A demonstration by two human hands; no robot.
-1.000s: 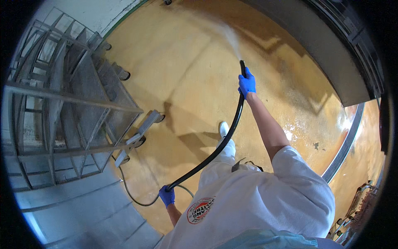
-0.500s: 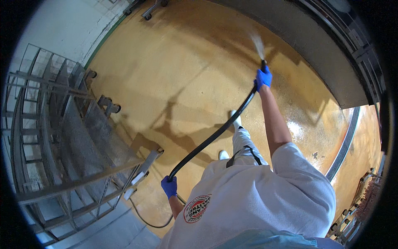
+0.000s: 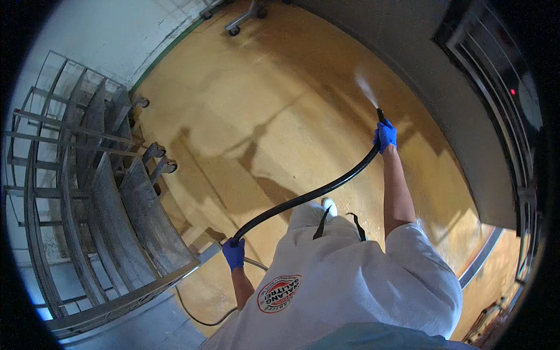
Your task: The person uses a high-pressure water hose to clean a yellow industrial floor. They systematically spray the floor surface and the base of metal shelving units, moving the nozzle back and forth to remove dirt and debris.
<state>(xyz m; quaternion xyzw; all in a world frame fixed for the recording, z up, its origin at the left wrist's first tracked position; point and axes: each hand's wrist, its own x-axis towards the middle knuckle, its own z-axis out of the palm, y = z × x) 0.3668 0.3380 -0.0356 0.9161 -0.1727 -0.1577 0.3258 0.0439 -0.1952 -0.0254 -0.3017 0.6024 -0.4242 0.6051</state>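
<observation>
A thick black hose [image 3: 315,193] curves across in front of me between my two blue-gloved hands. My right hand [image 3: 385,137], arm stretched forward, is closed round its front end, just behind the dark nozzle [image 3: 380,115]. A white spray of water [image 3: 366,90] leaves the nozzle and points at the floor near the grey wall base. My left hand [image 3: 234,253], lower and to the left, grips the hose farther back, close to the corner of a metal rack. Behind that hand a thinner length of hose loops down beside me.
Tall wheeled metal racks [image 3: 125,216] with shelves stand at the left. The tan floor [image 3: 233,105] looks wet. A grey panel [image 3: 420,76] runs along the right, and a drain channel [image 3: 481,256] lies at lower right. Cart casters [image 3: 234,28] show at the far edge.
My view has shifted forward and the racks appear closer. The nozzle and my right hand sit slightly lower and to the right in view; water still sprays. Both hands keep hold of the hose.
</observation>
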